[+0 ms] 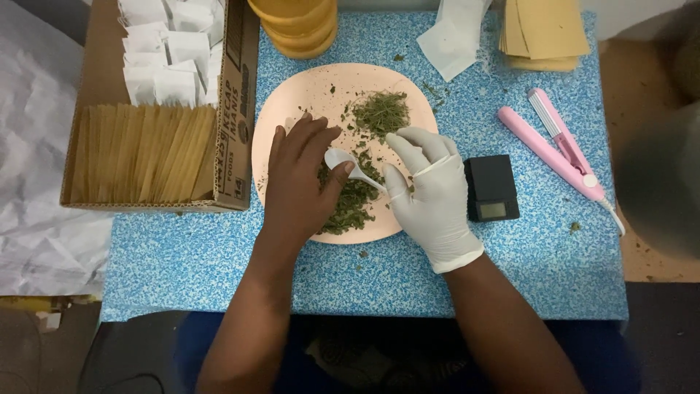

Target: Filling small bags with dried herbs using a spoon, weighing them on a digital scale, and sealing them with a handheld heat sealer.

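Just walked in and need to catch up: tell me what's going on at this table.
A person works over a pale pink plate strewn with dried green herb. The bare left hand and the gloved right hand meet at a small white spoon above the herb. A small black scale and a pink sealing iron lie to the right; a cardboard box of white and tan sachets sits to the left.
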